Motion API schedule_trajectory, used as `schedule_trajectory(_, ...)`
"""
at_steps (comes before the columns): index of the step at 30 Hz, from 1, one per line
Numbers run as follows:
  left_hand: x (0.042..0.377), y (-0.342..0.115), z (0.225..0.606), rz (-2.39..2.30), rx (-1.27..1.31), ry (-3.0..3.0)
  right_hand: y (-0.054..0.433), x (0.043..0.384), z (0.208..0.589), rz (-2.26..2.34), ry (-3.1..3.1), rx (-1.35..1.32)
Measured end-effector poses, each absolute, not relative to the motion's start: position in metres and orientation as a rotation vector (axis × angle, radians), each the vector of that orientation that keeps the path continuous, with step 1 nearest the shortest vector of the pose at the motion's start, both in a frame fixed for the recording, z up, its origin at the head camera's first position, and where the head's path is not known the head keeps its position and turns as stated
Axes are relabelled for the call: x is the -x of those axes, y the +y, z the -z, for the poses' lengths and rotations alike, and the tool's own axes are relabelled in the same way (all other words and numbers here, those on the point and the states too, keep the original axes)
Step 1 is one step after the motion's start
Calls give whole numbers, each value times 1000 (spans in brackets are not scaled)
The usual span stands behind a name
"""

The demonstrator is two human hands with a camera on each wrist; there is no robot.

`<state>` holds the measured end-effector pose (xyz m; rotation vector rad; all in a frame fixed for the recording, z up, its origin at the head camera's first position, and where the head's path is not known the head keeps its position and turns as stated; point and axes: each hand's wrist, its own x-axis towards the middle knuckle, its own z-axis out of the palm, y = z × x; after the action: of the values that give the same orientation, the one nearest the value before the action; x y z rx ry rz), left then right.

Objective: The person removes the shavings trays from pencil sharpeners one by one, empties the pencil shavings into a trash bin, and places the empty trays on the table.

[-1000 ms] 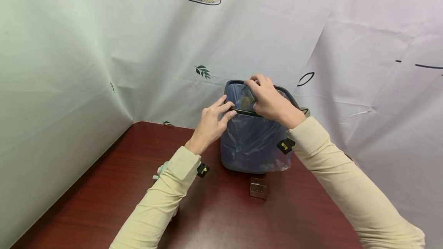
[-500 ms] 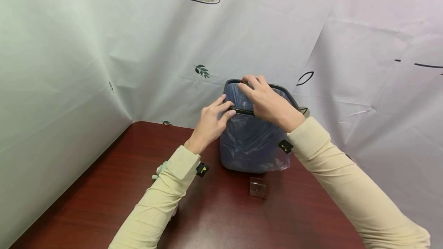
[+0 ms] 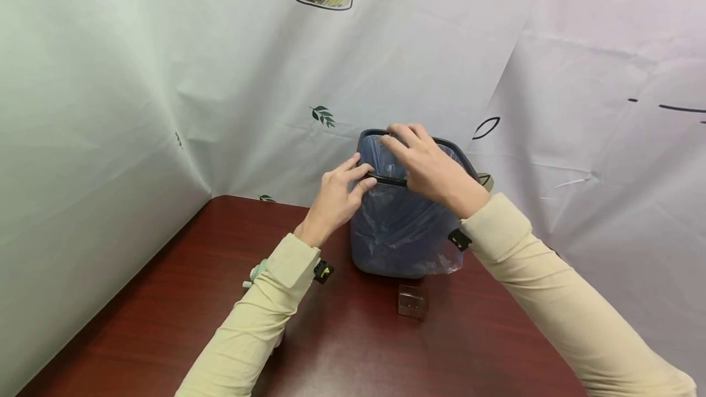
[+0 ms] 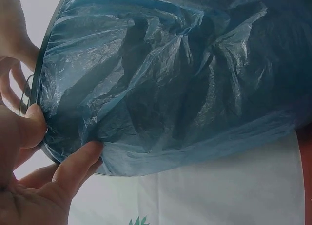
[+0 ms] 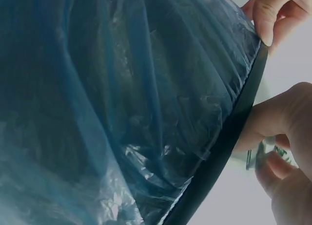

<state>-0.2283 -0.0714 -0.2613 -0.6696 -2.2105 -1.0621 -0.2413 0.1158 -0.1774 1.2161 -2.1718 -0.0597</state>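
A blue-grey trash bin [image 3: 380, 265] with a black rim [image 3: 388, 180] stands on the table, lined with a translucent blue bag [image 3: 397, 219] folded over its outside. My left hand [image 3: 336, 198] pinches the rim and bag at the near left corner; the left wrist view shows thumb and fingers [image 4: 80, 161] on either side. Over the bin's mouth is my right hand [image 3: 427, 164], knuckles up. Its fingers pinch a clear plastic box [image 5: 258, 153], partly visible in the right wrist view; the hand hides it in the head view.
A small clear plastic box [image 3: 412, 302] lies on the reddish-brown table [image 3: 353, 354] in front of the bin. A pale green item [image 3: 258, 269] is partly hidden behind my left forearm. White printed cloth [image 3: 242, 78] hangs behind.
The right hand has shifted slightly left and turned over the bin. The clear box with brownish contents, visible under its fingers earlier, is now hidden in the head view. The left hand stays put.
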Motion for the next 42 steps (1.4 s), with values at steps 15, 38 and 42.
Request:
schedule_trajectory(15, 227, -71, 261, 1069, 639, -2205, 128, 236, 174, -736, -2472, -773)
schedule_trajectory(38, 227, -70, 260, 1043, 643, -2199, 134, 240, 170, -1871, -2436, -496)
schedule_trajectory(42, 227, -70, 260, 1037, 643, -2196, 134, 239, 169, -1941, -2411, -495)
